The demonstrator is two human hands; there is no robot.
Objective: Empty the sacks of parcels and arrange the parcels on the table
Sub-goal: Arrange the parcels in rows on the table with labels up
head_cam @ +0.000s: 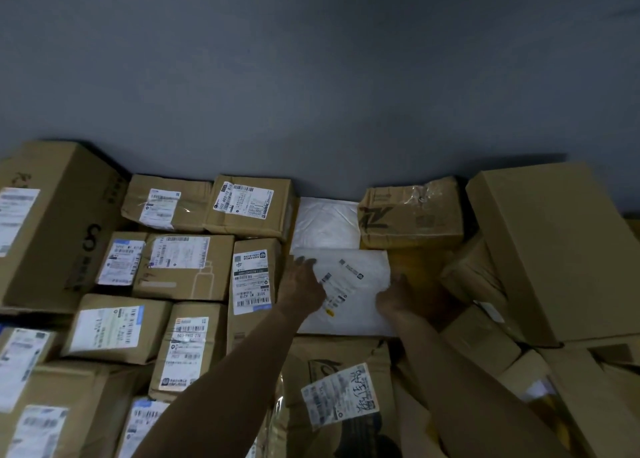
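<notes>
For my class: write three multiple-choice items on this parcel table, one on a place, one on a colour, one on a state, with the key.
1. The labelled white parcel lies: A) just nearer than a plain white parcel; B) atop the big left box; C) on the floor.
2. The wall is: A) red; B) grey; C) yellow.
3. The left hand: A) grips scissors; B) is hidden; C) rests flat on that labelled parcel.
Key: A, the plain one shows just behind it; B, grey throughout; C, its fingers lie straight.

left hand flat on white parcel | right hand at its right edge | cardboard boxes around
</notes>
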